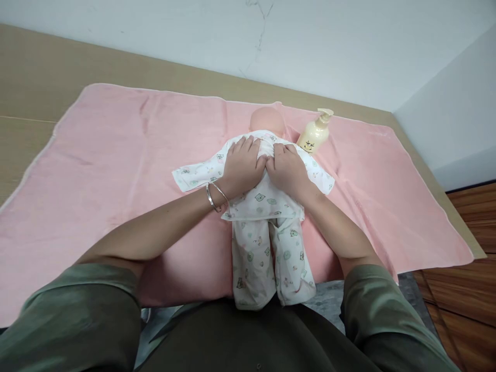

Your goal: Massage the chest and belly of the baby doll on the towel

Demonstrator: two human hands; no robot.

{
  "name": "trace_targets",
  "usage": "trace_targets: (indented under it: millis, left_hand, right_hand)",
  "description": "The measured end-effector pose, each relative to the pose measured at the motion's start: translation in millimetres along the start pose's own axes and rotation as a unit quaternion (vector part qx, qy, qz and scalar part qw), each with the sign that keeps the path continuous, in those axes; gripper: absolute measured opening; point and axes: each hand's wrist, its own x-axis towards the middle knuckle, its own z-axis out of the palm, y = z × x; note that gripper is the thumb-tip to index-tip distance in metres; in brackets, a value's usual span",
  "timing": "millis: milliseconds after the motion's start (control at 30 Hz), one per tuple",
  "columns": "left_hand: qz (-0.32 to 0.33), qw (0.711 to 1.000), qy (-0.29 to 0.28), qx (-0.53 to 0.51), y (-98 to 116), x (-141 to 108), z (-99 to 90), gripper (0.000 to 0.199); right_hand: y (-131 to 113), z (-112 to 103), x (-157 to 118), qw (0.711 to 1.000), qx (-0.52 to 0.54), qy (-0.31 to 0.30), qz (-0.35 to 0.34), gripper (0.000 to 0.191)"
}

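Press gently and evenly with left hand (pixel 243 166) and right hand (pixel 287 173), laid flat and clasping nothing, on the clothed doll (pixel 263 202), stretched from near the pink blanket (pixel 186 134)'s far edge to its near edge.

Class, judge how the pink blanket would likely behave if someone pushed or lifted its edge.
The pink blanket would probably flop and bunch, given its soft creases. Dragging it might also shift the doll and pump bottle that are on it.
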Motion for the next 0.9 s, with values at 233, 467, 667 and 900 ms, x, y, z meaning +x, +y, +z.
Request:
trace_targets:
  millis: [233,467,667,900]
  left_hand:
    - [0.015,1.0,0.02,-0.009,1.4,-9.0,4.3,0.052]
    - [0.021,0.999,0.023,-0.016,2.3,-12.5,5.9,0.051]
    - [0.02,0.999,0.02,-0.026,2.3,-13.0,5.1,0.051]
    - [0.015,0.999,0.017,-0.026,4.4,-14.0,4.0,0.051]
  right_hand:
    - [11.4,3.1,9.2,0.997,0.069,-0.014,0.012,0.043]
    - [15.1,3.2,11.7,0.997,0.074,-0.022,0.01,0.049]
    - [14.3,4.8,9.9,0.998,0.058,-0.014,-0.001,0.045]
    - [16.2,6.5,10.7,0.998,0.055,-0.018,-0.011,0.046]
